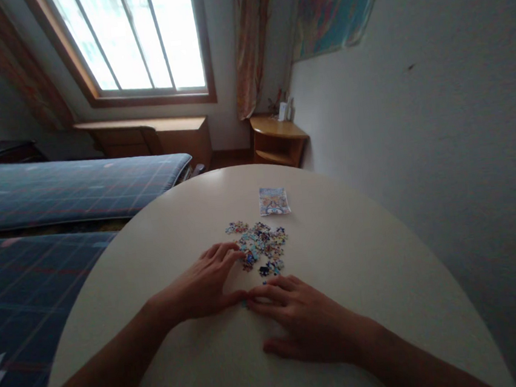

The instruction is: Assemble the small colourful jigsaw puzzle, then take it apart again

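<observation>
A loose heap of small jigsaw puzzle pieces [262, 242] lies on the round white table [364, 250]. My left hand [207, 282] rests at the heap's left side, fingers stretched toward the pieces and thumb pointing right. Just below the heap, my right hand [301, 317] lies low over the tabletop with its fingers apart. Its fingertips meet the left thumb tip near a small bluish puzzle piece [245, 303], mostly covered by the fingers. Beyond the heap is a small printed picture sheet or packet [274, 201].
A bed with a blue plaid mattress [57, 188] stands left of the table. At the back are a wooden desk [178, 125] under the window and a corner shelf [279, 129] with small items. The wall [438, 127] runs close along the right.
</observation>
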Available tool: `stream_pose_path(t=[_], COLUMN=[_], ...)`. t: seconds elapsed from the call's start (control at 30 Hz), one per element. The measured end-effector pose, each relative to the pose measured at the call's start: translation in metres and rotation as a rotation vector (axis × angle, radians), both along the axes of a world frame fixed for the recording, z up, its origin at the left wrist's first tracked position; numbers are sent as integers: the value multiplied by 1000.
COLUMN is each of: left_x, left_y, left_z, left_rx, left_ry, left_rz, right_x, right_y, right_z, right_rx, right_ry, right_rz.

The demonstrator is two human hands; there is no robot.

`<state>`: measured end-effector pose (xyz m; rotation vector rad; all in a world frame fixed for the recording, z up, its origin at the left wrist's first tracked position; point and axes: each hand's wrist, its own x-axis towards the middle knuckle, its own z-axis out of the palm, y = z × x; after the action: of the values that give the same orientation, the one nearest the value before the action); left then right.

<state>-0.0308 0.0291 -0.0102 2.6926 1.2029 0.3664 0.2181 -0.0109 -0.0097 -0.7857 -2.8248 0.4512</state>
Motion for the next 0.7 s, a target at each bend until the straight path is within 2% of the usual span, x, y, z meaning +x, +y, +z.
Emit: stream_pose_path(t=[0.17,0.4,0.57,0.7], left_x=[-10,-12,-1,1], left_y=[3,14,20,20], left_z=[-12,-12,-14,-12], left_rx=[-35,34,107,105], left_ry=[40,-33,-83,-96], left_rz=[48,94,86,58], right_x=[12,29,34,28], right_y=[14,25,27,25], right_z=[1,10,19,14], right_rx=[30,106,171,241], right_ry=[10,-55,-169,-101], right_rz=[-31,-74,-215,-243])
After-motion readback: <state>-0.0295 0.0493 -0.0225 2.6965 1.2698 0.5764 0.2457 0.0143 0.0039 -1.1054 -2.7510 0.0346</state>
